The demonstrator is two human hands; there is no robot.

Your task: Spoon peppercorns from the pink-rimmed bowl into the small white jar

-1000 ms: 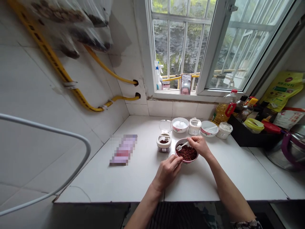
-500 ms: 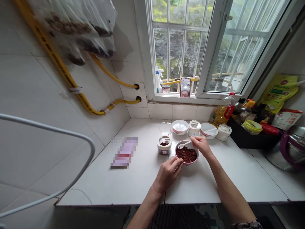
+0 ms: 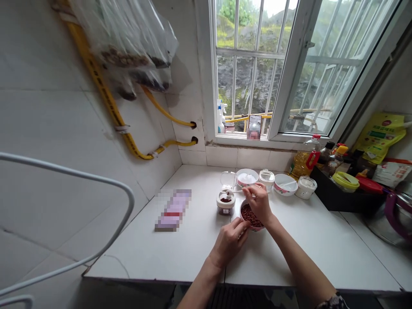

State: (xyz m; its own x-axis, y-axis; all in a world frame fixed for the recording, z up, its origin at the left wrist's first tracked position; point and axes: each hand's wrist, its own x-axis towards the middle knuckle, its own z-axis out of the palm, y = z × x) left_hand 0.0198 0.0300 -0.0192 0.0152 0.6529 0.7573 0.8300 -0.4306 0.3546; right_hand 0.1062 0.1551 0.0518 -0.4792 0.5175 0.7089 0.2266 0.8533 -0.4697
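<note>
Between the fingertips of my right hand (image 3: 258, 202) is a small white spoon (image 3: 237, 191). The spoon's head is above the open mouth of a clear jar (image 3: 225, 209) with a white collar, which has dark red grains inside. Its clear lid (image 3: 228, 178) stands flipped up behind. My left hand (image 3: 230, 240) pinches the near-left rim of a pink-patterned bowl (image 3: 257, 229). Dark red peppercorn-like grains (image 3: 252, 216) fill much of this bowl. My right hand and wrist cover its far right part.
Behind stand a bowl of white powder (image 3: 247, 177), a lidded white jar (image 3: 267, 179), another bowl (image 3: 286, 185) with a spoon and a second jar (image 3: 306, 187). An oil bottle (image 3: 303, 161) and a black condiment box (image 3: 333, 191) are right. A blurred purple packet (image 3: 174, 210) lies left.
My right hand has moved left with the spoon, from above the bowl to the mouth of the jar. My left hand stays on the bowl's rim. The camera view has shifted slightly.
</note>
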